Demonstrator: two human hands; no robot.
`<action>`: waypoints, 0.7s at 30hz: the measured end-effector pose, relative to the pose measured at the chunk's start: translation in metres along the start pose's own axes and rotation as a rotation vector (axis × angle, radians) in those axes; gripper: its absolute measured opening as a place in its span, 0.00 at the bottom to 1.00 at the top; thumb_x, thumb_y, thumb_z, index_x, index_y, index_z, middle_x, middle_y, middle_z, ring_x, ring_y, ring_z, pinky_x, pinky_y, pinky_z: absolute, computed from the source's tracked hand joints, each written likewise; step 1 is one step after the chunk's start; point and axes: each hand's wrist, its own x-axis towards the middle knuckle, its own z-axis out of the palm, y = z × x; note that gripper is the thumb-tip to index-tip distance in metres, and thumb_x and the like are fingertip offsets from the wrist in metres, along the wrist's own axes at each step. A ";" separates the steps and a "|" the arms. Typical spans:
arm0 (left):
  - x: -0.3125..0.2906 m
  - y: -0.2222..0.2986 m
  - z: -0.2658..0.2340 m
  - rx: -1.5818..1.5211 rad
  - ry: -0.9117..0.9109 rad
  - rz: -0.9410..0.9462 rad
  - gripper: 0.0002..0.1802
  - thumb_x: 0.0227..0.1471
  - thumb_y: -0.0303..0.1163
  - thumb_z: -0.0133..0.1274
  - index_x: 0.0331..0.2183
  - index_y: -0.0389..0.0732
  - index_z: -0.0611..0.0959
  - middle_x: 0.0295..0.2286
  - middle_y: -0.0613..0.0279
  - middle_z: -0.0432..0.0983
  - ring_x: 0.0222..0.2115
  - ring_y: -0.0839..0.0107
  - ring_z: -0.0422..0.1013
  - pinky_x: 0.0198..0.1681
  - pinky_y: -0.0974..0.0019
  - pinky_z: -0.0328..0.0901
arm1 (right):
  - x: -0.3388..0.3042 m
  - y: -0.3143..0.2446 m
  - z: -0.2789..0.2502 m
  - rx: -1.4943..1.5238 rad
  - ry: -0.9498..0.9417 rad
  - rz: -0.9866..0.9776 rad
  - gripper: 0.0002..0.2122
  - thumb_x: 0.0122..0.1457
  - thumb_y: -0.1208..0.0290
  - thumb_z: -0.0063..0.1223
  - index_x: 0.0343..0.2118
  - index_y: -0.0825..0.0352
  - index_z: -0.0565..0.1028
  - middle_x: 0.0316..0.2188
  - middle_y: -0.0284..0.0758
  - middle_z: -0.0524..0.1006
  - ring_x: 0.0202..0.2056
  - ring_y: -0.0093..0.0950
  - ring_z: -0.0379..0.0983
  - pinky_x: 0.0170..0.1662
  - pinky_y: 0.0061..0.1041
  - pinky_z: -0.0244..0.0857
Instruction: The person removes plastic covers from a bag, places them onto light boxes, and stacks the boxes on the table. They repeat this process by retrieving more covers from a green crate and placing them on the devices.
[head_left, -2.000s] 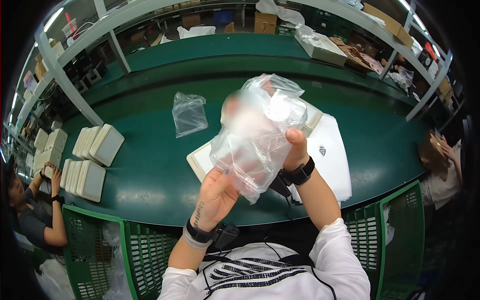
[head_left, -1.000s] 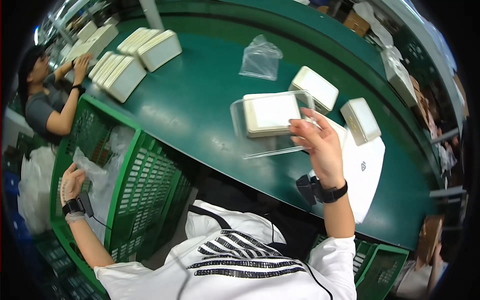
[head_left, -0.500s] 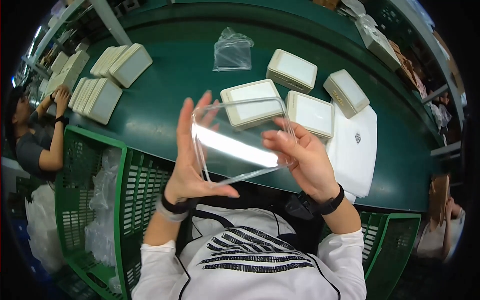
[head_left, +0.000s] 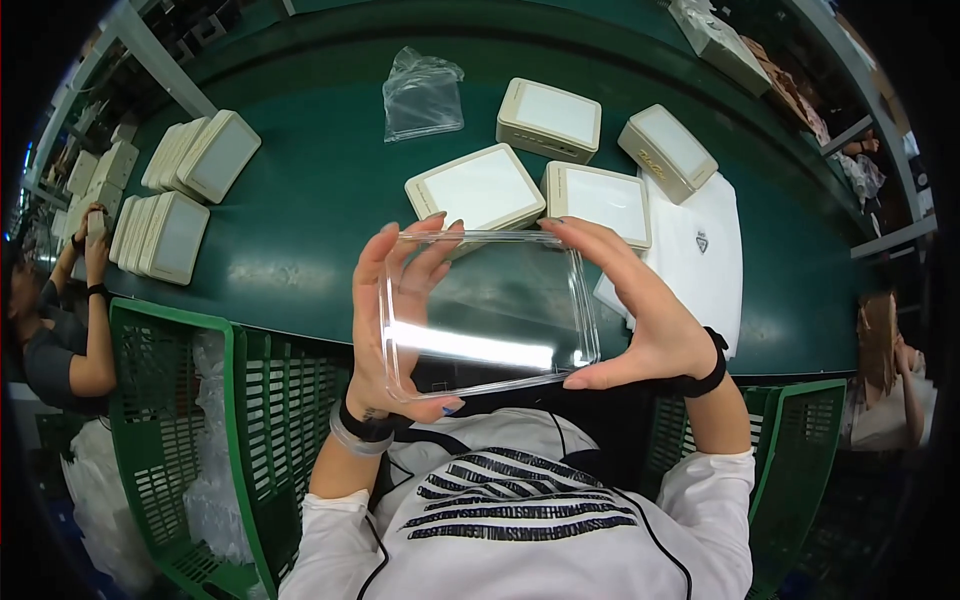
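Note:
Between both hands I hold a clear plastic box [head_left: 490, 315], a shallow see-through case with rounded corners, raised above the bench's near edge. My left hand [head_left: 395, 320] is closed round its left side, fingers behind the far edge and thumb along the near edge. My right hand [head_left: 640, 315] grips the right side, fingertips at the far right corner and thumb under the near right corner. A bright reflection crosses the box's lower part. Just beyond it, a cream box with a white top [head_left: 480, 190] lies on the bench, beside another cream box [head_left: 598, 205].
Farther back on the green bench [head_left: 300, 230] are a clear plastic bag [head_left: 424, 98] and more cream boxes [head_left: 550, 120]. White bags [head_left: 715, 250] lie at right, cream-framed panels [head_left: 165, 238] at left. Green crates [head_left: 180, 310] flank me. A co-worker [head_left: 65, 340] works at far left.
My right hand has shifted from the box's face to its right edge and now grips its corners. The clear box has turned more level. The whole view has shifted slightly.

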 end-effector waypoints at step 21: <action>-0.033 0.034 0.003 -1.339 -0.352 -0.381 0.65 0.33 0.77 0.56 0.63 0.41 0.60 0.64 0.39 0.27 0.47 0.61 0.68 0.48 0.59 0.62 | -0.042 -0.038 -0.017 -0.354 0.357 -0.177 0.61 0.24 0.47 0.78 0.63 0.64 0.52 0.55 0.54 0.64 0.57 0.48 0.61 0.60 0.48 0.51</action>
